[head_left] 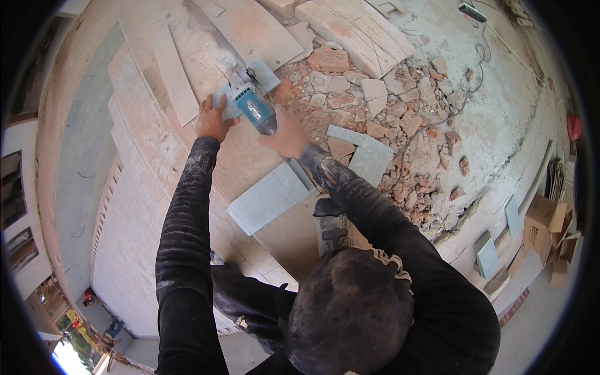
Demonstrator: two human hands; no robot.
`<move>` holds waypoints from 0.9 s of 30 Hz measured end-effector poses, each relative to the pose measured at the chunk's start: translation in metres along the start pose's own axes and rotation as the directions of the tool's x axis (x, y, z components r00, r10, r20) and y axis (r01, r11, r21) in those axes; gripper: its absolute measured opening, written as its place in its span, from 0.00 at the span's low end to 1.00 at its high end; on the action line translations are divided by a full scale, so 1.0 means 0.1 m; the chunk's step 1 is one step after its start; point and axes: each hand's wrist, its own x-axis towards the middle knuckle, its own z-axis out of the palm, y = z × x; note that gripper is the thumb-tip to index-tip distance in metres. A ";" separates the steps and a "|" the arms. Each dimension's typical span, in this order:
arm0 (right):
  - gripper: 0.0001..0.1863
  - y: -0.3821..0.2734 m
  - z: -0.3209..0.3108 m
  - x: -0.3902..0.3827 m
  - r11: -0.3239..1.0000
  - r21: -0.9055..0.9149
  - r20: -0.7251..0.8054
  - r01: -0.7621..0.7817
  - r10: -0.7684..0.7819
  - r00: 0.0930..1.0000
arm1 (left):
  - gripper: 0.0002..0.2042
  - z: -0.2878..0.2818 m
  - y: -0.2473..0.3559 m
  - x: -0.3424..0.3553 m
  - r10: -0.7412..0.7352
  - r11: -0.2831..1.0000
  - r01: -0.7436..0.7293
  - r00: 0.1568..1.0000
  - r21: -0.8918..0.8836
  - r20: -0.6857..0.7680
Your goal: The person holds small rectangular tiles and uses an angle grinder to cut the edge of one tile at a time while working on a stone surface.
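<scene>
My right hand point(289, 134) is closed round the rear of a teal angle grinder point(252, 107), and the hand is slightly blurred. The grinder's metal head lies over a pale blue-grey tile point(267, 76), where whitish dust hangs in the air. My left hand point(214, 120) grips the tile's left part beside the grinder, fingers and thumb spread along its edges. The grinder body hides the middle of the tile and most of the disc. Nearer to me, another light grey tile point(267, 199) lies by my shoe point(332, 228).
Broken brick rubble point(406, 112) spreads to the right, with an L-shaped cut tile point(369, 153) at its edge. A dark cable point(437, 120) winds through it. Long slabs point(353, 31) lie at the far side. Cardboard boxes point(542, 222) stand at the right, near a leaning tile point(486, 255).
</scene>
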 end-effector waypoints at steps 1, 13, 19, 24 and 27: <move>0.35 0.01 0.01 -0.02 1.000 -0.003 -0.009 0.006 -0.006 1.000 | 0.41 0.01 -0.01 0.00 0.001 1.000 -0.001 1.000 -0.002 -0.002; 0.32 0.04 -0.06 -0.21 0.999 0.028 -0.019 0.028 -0.028 0.999 | 0.40 0.03 -0.03 0.00 0.007 1.000 -0.007 1.000 0.003 -0.014; 0.34 0.08 -0.08 -0.28 1.000 0.029 0.015 -0.005 0.005 1.000 | 0.40 0.02 -0.02 0.00 0.007 1.000 -0.007 1.000 0.011 0.002; 0.35 0.10 -0.09 -0.33 0.999 0.032 0.009 0.005 -0.005 1.000 | 0.41 0.03 -0.02 0.01 -0.006 1.000 0.006 1.000 0.023 0.011; 0.35 0.09 -0.09 -0.36 0.999 0.036 0.005 0.012 -0.012 1.000 | 0.41 0.02 -0.04 0.00 -0.008 1.000 0.007 1.000 0.018 0.008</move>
